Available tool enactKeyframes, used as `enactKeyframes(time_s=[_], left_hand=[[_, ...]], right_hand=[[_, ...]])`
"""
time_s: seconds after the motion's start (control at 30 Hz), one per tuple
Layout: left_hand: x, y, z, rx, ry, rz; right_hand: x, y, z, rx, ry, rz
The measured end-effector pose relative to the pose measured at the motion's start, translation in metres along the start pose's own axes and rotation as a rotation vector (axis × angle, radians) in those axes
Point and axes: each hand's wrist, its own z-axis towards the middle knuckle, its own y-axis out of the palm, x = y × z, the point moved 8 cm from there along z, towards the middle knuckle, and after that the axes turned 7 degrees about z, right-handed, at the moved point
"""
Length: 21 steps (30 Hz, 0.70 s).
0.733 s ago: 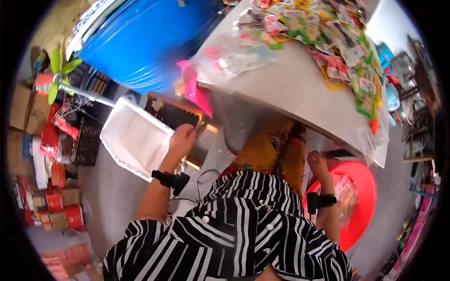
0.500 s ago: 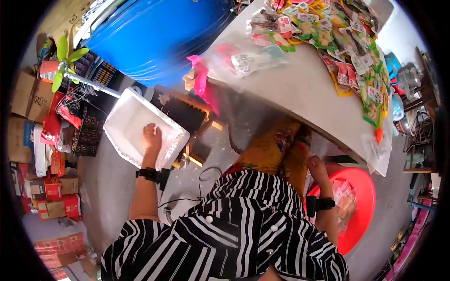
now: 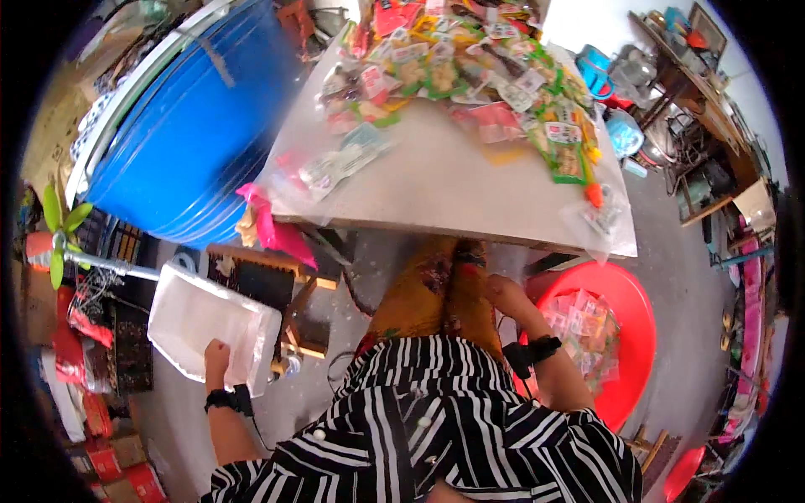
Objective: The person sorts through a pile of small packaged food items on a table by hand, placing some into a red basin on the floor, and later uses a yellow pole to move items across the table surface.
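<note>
My left hand (image 3: 217, 359) is curled into a loose fist over the white foam box (image 3: 262, 323) at the left; whether anything is inside the fingers cannot be made out. My right hand (image 3: 506, 295) is by my right knee, between my patterned yellow trousers (image 3: 415, 293) and the red tub (image 3: 635, 335). Its fingers look curled in, and their tips are hidden. Clear printed packets (image 3: 579, 323) lie in the tub, beside my right forearm. Ahead, a pile of small food packets (image 3: 440, 67) covers the far part of the white table (image 3: 402, 176).
A large blue barrel (image 3: 197, 126) stands left of the table. Pink plastic (image 3: 272, 230) hangs off the table's left corner. A fan with green blades (image 3: 63, 222) and a dark stool with a wooden frame (image 3: 251, 281) are near the foam box. Shelves (image 3: 696, 92) line the right.
My view has turned left-to-right, so the table now lies straight ahead and the foam box farther left. My left hand stays over the box; my right stays by my knee.
</note>
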Motion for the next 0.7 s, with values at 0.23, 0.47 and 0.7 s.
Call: enactKeyframes(time_s=[0.23,0.47,0.7], left_hand=[[-0.032,-0.034,0.009,0.159,-0.237,-0.207],[-0.005,-0.065,0.006,0.312,-0.248,-0.164],[-0.003,-0.058,0.014,0.259,-0.183,-0.163]], right_hand=[[-0.035,-0.003,0.001,-0.017,-0.027,0.110],[-0.047,-0.008,0.000,-0.004,-0.016,0.135],[-0.045,-0.007,-0.002,0.022,-0.055,0.196]])
